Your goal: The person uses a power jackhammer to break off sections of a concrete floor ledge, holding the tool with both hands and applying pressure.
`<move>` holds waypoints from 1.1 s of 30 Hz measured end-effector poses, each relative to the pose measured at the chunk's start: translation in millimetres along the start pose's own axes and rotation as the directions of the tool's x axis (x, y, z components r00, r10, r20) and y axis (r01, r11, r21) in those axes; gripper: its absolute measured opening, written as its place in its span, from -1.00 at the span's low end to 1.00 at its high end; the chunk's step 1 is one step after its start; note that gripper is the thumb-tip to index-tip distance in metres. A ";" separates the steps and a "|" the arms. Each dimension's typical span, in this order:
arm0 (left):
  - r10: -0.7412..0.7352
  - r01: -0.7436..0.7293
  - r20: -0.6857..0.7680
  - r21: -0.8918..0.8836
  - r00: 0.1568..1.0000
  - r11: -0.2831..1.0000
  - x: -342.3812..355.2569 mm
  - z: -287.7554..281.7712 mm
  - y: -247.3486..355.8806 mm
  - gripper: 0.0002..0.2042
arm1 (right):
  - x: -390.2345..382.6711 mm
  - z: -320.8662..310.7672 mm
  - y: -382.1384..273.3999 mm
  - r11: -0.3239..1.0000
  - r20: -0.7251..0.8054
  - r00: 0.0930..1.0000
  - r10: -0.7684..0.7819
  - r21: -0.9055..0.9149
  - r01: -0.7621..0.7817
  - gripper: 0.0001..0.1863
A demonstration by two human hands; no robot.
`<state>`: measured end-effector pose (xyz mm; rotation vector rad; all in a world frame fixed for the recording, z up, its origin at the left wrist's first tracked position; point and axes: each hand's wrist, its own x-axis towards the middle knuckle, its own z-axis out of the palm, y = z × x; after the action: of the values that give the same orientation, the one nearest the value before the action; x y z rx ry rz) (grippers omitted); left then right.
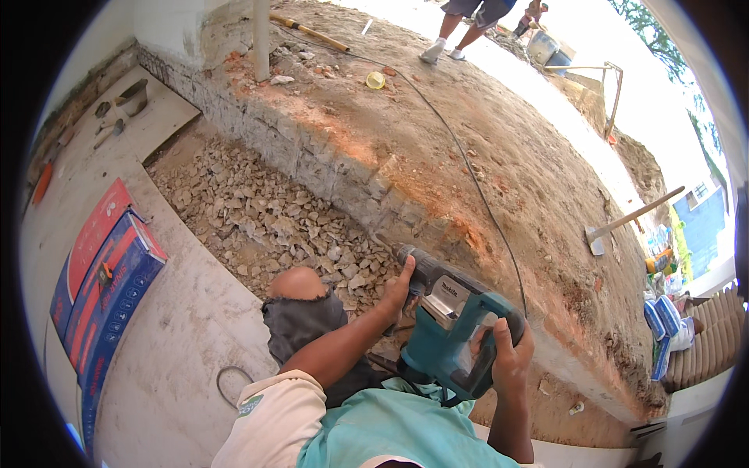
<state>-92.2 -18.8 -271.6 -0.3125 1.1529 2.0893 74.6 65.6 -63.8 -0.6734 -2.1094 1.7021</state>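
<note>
A teal and black demolition hammer (427,341) lies across the front of my body. My left hand (399,287) is wrapped round its front end, just behind the nose. At the rear handle, my right hand (512,355) is closed round the grip. The tool's nose and thin bit point up and left at the broken concrete edge (367,195); whether the tip touches it I cannot tell. Below that edge lies a bed of broken rubble (273,214), beside my bent knee (298,283).
A black cable (468,160) crosses the dirt. Flattened red and blue cardboard (117,273) lies on the left floor, with a bucket (133,97) farther back. A hoe (633,214) rests at the right. Another person's legs (460,31) stand at the top.
</note>
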 end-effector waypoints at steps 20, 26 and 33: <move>-0.172 0.173 -0.015 0.119 0.985 0.978 21.2 36.6 -91.7 -0.33 | 2.8 -33.9 18.1 0.974 -0.218 0.951 0.218 -0.019 -0.228 -0.62; -0.146 0.146 -0.006 0.090 0.989 0.985 31.0 29.8 -88.3 -0.32 | 33.7 -23.3 6.4 0.955 -0.172 0.946 0.275 -0.068 -0.290 -0.61; -0.208 0.194 0.113 0.120 0.972 0.974 28.1 31.9 -85.9 -0.31 | 52.4 -52.6 10.6 0.766 -0.223 0.917 0.332 -0.503 -0.400 -0.52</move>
<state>-48.9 49.8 -322.7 -0.2334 1.1080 1.8359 61.4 139.4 -63.9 -1.4011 -2.5039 1.1561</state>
